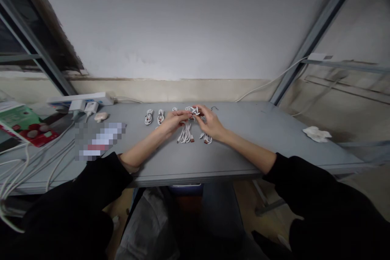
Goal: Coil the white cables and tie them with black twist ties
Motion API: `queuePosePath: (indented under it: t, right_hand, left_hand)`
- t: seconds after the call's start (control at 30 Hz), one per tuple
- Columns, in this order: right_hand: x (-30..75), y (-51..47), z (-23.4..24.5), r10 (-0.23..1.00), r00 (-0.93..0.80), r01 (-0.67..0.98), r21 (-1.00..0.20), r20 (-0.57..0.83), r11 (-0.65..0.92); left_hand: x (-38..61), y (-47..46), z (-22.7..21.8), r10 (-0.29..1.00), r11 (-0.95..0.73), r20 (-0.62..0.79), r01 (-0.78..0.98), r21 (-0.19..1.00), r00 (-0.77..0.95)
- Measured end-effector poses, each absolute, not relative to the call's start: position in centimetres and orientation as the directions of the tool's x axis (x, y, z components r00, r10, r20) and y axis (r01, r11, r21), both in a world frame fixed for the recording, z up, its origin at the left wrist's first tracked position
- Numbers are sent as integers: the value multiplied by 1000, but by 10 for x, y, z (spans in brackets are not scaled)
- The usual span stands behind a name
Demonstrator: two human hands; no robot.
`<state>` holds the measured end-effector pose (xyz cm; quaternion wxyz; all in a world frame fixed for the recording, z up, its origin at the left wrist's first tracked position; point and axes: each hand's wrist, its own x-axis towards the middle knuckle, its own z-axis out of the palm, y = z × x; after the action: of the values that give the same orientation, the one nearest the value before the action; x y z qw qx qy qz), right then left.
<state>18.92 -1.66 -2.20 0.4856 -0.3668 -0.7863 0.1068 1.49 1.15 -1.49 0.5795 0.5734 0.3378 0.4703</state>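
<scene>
Both hands meet over the middle of a grey table (243,146). My left hand (172,121) and my right hand (209,123) pinch the same small coiled white cable (195,111) between their fingertips, just above the tabletop. Beneath them a loose white cable with red-brown plugs (185,134) lies on the table. Another small cable bundle (207,138) rests by my right wrist. Two tied white cable coils (149,117) sit to the left of my left hand.
A white power strip (88,99) with plugged chargers lies at the back left, with several white cords (36,162) trailing off the left edge. A red and green package (24,124) is at far left. A crumpled white tissue (317,133) lies at right.
</scene>
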Motion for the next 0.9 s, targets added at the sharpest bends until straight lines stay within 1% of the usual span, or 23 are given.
queuePosePath:
  t: [0.07,0.13,0.23,0.33,0.4,0.47,0.57,0.67,0.73,0.83,0.9]
  right_hand:
    - [188,-18,-21,695,-242,454,-554,677,698]
    - [186,-20,-21,726,-208,422,-610,655,671]
    - [184,-20,-21,788,-152,311,-728,596,611]
    - [183,-21,-17,864,-128,139,-854,486,501]
    - [184,-22,-11,908,-145,37,-915,392,401]
    - [185,-22,-3,941,-189,-68,-960,281,273]
    - [188,-21,6,938,-337,-196,-980,78,11]
    - [191,-21,10,868,-490,-236,-946,-81,-221]
    - [193,-23,10,843,-520,-266,-913,-134,-310]
    - [195,-28,11,844,-503,-308,-873,-189,-378]
    - [196,-30,10,836,-497,-306,-855,-231,-418]
  left_hand:
    - [15,11,-15,929,-171,198,-110,979,313]
    - [16,9,-14,911,-260,271,-77,962,310]
    - [18,4,-12,847,-460,440,-4,888,299]
    - [17,-2,-9,739,-666,602,197,719,301]
    - [16,-5,-7,658,-753,674,314,578,336]
    - [14,-6,-6,579,-808,718,392,440,387]
    - [12,-6,-6,489,-842,738,473,261,465]
    - [10,-5,-5,444,-848,722,509,147,531]
    - [9,-5,-4,418,-855,704,511,90,574]
    - [7,-8,0,374,-875,670,483,25,642]
    - [6,-11,3,352,-889,637,458,-1,686]
